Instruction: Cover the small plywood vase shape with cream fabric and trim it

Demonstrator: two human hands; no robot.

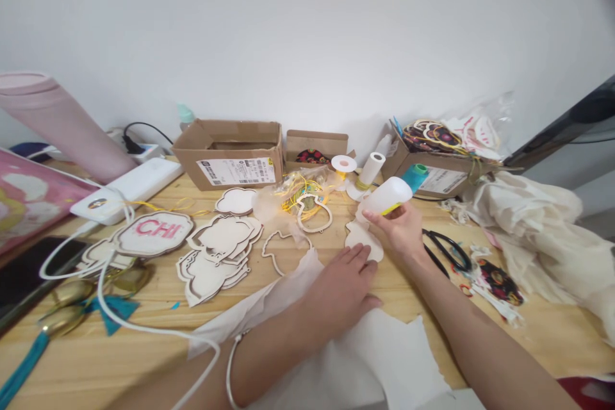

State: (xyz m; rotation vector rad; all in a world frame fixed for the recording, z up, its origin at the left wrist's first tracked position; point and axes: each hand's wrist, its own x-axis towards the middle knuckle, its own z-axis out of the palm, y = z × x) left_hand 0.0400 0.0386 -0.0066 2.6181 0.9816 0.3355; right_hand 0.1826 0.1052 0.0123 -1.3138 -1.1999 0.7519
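Observation:
My right hand (401,230) is closed around a white squeeze bottle (387,196) with a yellow band, tilted with its tip down over a flat wooden cutout (359,239). My left hand (342,288) lies flat with fingers stretched out, pressing on a sheet of white paper (384,352) beside that cutout. A thin bangle sits on the left wrist. A stack of similar wooden cutouts (216,256) and two open wooden frames (314,213) lie to the left on the wooden table (120,359).
Cardboard boxes (230,154) line the wall, one at the right holding patterned pieces (432,134). Black scissors (449,250) lie right of my hand. White cloth (542,230) is heaped at the right. A white cable (110,307), a "CHI" plaque (154,230) and teal tassels (29,352) lie left.

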